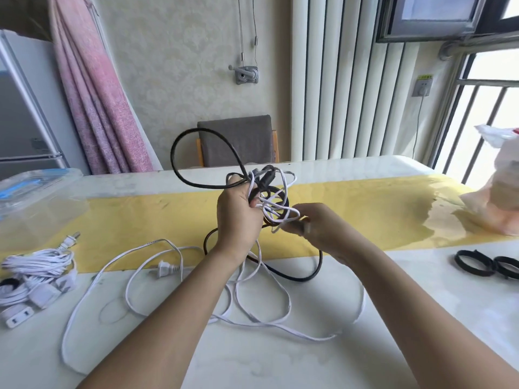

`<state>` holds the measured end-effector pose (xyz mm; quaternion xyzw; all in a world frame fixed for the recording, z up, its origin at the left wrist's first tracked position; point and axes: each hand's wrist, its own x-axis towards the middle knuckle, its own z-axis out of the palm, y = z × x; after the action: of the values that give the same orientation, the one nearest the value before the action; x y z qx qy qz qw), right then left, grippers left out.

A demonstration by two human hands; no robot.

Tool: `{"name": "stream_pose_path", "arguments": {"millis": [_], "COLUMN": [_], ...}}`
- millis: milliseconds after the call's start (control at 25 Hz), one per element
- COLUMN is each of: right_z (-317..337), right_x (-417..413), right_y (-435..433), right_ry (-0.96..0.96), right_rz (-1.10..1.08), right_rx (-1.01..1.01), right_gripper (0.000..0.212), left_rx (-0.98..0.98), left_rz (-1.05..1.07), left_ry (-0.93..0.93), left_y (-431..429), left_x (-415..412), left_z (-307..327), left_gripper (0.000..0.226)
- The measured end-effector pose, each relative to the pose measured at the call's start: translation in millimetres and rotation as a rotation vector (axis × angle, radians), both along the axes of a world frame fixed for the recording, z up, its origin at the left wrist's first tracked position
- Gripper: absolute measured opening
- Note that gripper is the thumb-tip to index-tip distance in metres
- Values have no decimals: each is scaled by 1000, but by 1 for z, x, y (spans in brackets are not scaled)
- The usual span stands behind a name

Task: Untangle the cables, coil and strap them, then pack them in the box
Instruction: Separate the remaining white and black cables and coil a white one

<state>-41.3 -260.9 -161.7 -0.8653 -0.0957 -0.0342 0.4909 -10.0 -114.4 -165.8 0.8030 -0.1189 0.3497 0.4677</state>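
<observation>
A white bench (421,318) with a yellow runner carries a clear box (36,192) at its far left. Above the middle, a black cable (302,279) and a white cable (134,249) are knotted together, their slack trailing in loops on the bench. The left hand (236,217) holds the knot up, fingers curled round it. The right hand (317,223) pinches a white loop just beside it. A coiled white bundle (39,261) lies near left, 2 black straps (477,273) far right, and a white plug (165,269) sits by the left forearm.
</observation>
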Motion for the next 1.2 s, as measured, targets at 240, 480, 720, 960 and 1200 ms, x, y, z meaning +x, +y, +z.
{"name": "stream_pose_path", "arguments": {"millis": [240, 480, 720, 960, 1200], "right_z": [7, 11, 35, 36, 13], "right_x": [8, 5, -7, -7, 7], "right_y": [-28, -43, -40, -57, -44], "right_ry": [8, 70, -153, -259, 77], "right_rz": [-180, -172, -185, -357, -143], "right_rx": [-35, 94, 165, 50, -212], "right_gripper": [10, 6, 10, 6, 15], "left_rx": [167, -371, 28, 889, 1069], "left_rz": [-388, -615, -380, 229, -138], "left_ry": [444, 706, 259, 74, 580], "left_y": [19, 25, 34, 46, 34], "left_x": [8, 3, 8, 16, 11], "left_z": [7, 12, 23, 1, -6], "left_gripper": [31, 32, 48, 86, 69]}}
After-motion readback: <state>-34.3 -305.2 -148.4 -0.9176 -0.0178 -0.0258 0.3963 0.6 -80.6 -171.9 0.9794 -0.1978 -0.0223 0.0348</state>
